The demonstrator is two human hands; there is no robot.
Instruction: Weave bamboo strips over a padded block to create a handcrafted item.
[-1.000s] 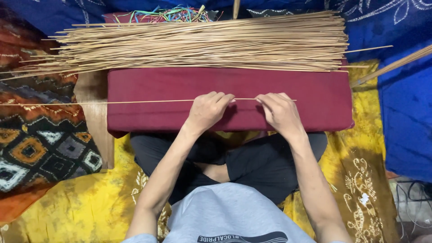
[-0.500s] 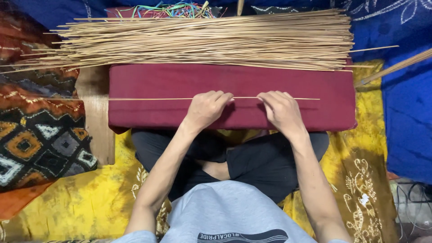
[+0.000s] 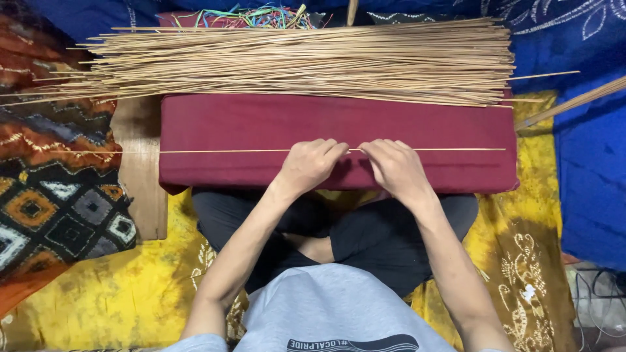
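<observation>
We pinch one thin stick (image 3: 222,151) with our left hand (image 3: 310,164) and right hand (image 3: 394,168), fingers curled close together, over the maroon cushion (image 3: 228,120).

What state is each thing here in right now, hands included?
Left hand: fingers curled, pressing the thin stick.
Right hand: fingers curled, pressing the same stick.
Thin stick: lying flat across the maroon cushion, ends overhanging.
Maroon cushion: flat, resting over the lap.
Stick pile: loose, heaped along the cushion's far edge.
Coloured strands: tangled behind the pile.
</observation>
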